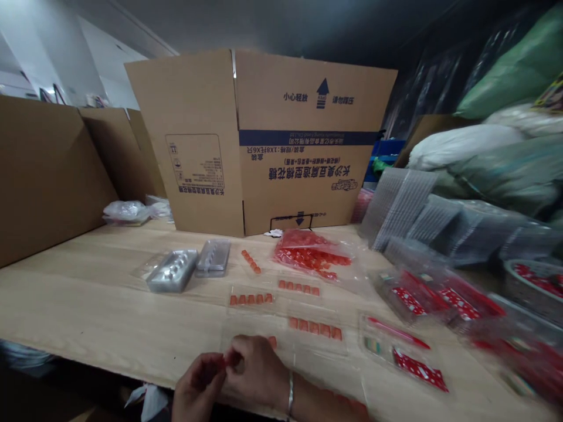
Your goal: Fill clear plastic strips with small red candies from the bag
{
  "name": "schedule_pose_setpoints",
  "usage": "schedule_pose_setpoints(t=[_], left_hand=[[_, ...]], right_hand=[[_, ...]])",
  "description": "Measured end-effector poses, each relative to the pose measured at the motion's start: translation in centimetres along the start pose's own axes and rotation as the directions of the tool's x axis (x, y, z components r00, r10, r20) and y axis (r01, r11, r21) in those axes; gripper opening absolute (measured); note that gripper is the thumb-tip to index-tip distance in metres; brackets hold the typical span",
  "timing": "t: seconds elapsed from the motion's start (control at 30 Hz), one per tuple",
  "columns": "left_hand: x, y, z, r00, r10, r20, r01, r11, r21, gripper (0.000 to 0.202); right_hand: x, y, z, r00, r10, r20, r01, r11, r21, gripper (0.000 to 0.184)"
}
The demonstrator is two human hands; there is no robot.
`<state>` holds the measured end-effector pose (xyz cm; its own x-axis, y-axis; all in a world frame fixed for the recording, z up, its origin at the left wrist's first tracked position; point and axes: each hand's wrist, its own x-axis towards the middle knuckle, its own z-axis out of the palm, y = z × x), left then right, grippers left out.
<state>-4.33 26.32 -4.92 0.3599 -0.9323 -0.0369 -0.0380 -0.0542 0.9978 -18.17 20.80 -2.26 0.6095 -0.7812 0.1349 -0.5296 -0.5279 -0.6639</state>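
My left hand (200,381) and my right hand (257,369) meet at the front of the table, fingertips pinched together. Whatever is between them is hidden, though a hint of red shows by the left fingers. Below my right hand lies a clear plastic tray (231,325), with one orange-red piece (272,341) peeking out past the knuckles. Beyond are more clear trays holding rows of orange-red pieces (314,328), (250,299), (299,288). Another row (347,403) is partly covered by my right forearm.
An open bag of red pieces (308,255) lies before a large cardboard box (308,176). Stacked clear trays (171,271) stand left of centre. At right are a tray with a red stick and a dotted packet (420,369), filled packs (457,302) and tall tray stacks (398,205).
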Motion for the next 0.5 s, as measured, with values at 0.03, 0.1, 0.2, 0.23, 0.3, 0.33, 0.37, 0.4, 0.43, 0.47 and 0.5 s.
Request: schedule_pose_setpoints(t=[0.03,0.1,0.2,0.23,0.3,0.33,0.37,0.4,0.43,0.47,0.5], left_hand=[[0.6,-0.2,0.0,0.996,0.070,-0.048,-0.066,0.995,0.080,0.040],[2.0,-1.0,-0.1,0.973,0.203,-0.109,-0.175,0.959,0.224,0.038],[3.4,-2.3,-0.4,0.961,0.265,-0.076,-0.234,0.930,0.284,0.032],[3.7,-2.6,-0.5,0.967,0.251,-0.035,-0.231,0.931,0.284,0.031],[3.9,-3.0,-0.8,0.971,0.236,0.033,-0.236,0.926,0.294,0.029],[4.0,-3.3,-1.0,0.967,0.249,0.047,-0.252,0.918,0.307,0.028],[4.2,-3.6,-1.2,0.961,0.271,0.052,-0.273,0.906,0.323,0.027],[4.5,-4.2,-1.5,0.952,0.303,0.048,-0.301,0.891,0.340,0.026],[4.9,-4.9,-1.7,0.939,0.341,0.050,-0.335,0.871,0.360,0.025],[5.4,-5.7,-1.9,0.928,0.366,0.075,-0.366,0.851,0.378,0.025],[6.0,-6.4,-2.0,0.915,0.392,0.092,-0.396,0.833,0.386,0.025]], right_hand=[[0.6,0.4,-0.1,0.997,-0.075,-0.018,0.074,0.995,-0.067,0.007],[1.6,1.3,-0.2,0.966,-0.258,-0.010,0.247,0.936,-0.250,0.007],[2.4,2.6,0.2,0.901,-0.427,0.081,0.416,0.794,-0.443,0.010],[2.4,2.8,0.3,0.890,-0.446,0.097,0.437,0.772,-0.461,0.010],[2.2,2.8,0.5,0.892,-0.442,0.096,0.436,0.781,-0.447,0.010],[2.1,2.6,0.5,0.904,-0.417,0.092,0.414,0.803,-0.429,0.010],[2.0,2.4,0.4,0.920,-0.380,0.093,0.383,0.827,-0.411,0.010],[1.9,2.2,0.4,0.937,-0.335,0.099,0.345,0.847,-0.405,0.011],[1.8,2.1,0.4,0.949,-0.298,0.104,0.314,0.858,-0.407,0.013],[1.9,2.1,0.4,0.957,-0.270,0.108,0.291,0.864,-0.410,0.014],[1.9,2.3,0.5,0.967,-0.234,0.098,0.254,0.889,-0.382,0.015]])
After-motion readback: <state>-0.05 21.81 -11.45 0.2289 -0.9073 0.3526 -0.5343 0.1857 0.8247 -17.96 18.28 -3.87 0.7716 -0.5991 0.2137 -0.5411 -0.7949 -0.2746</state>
